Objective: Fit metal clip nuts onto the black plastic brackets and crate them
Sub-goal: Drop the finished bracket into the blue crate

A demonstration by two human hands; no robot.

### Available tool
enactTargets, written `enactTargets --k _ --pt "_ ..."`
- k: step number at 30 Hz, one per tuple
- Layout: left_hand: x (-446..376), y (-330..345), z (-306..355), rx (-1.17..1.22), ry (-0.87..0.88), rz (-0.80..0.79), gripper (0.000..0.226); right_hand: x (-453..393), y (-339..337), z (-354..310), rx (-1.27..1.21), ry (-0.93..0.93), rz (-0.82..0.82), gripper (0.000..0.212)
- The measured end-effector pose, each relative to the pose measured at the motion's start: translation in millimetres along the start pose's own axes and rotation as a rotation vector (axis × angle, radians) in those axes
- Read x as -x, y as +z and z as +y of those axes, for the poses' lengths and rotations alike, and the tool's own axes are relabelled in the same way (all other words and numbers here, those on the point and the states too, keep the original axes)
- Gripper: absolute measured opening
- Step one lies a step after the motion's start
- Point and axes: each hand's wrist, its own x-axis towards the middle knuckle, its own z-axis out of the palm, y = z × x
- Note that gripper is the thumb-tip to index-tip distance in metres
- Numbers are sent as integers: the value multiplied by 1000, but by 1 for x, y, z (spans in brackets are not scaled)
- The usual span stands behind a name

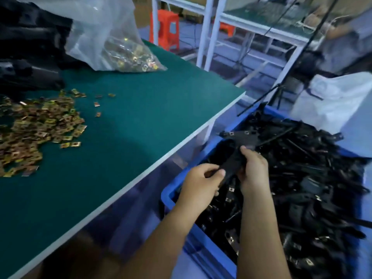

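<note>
1. Hidden or unclear: the black mass (30, 47) at the far left of the table is blurred and cut by the frame edge; what it is cannot be told. The loose clip nuts (34, 129) also run off the left edge. The contents of the clear plastic bag (112, 37) show only as a yellowish glint through the film.
2. The near end of the blue crate (171, 188) is covered by both forearms, and its right side passes out of view; the black parts heaped inside (302, 178) merge into one dark pile, with single pieces hard to separate.
3. The black plastic bracket (241, 146) is held above the crate's left half, clear of the green table (141, 117). Two pale metal squares show on its far, upper arm; its lower end is concealed between the hands.
4. The left hand (201, 184) pinches the bracket's lower end between thumb and curled fingers. Whether it also holds a clip nut cannot be told.
5. The right hand (253, 170) is closed around the bracket's middle, thumb tip on its upper face, so the part projects up and away from both hands.
6. Background: an orange stool (167, 29), a white shelf frame (211, 33) and a white sack (332, 97) stand beyond the table, all soft in focus.
</note>
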Motion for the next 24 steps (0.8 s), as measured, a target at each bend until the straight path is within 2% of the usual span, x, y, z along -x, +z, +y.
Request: enactTargets --k 3,6,7,9,11,13,16,19,21,24 --pt "-10 -14 -21 -101 -43 9 12 -11 -14 30 162 106 18 15" --pt "-16 -30 -29 -211 -117 -103 9 -22 -20 50 367 182 62 18" --pt "-17 -34 -28 -251 -156 -142 12 -25 -20 53 478 205 121 26" --pt "-15 -42 -26 -303 -209 -228 19 -26 -19 54 675 224 322 55" --pt "-11 -47 -17 -320 -221 -328 20 -18 -7 43 619 82 451 63" --pt "-6 -52 -2 -326 -150 -376 18 -7 18 23 421 -141 457 54" --pt "11 -66 33 -138 105 -330 22 19 70 -13 158 -466 366 37" --pt "36 -108 69 103 306 -151 26 65 136 -40 -62 -730 177 25" --pt "49 -146 83 156 401 48 29 99 182 -39 -86 -826 -75 22" --pt "61 -205 86 175 392 400 40 148 246 -20 128 -764 -509 19"
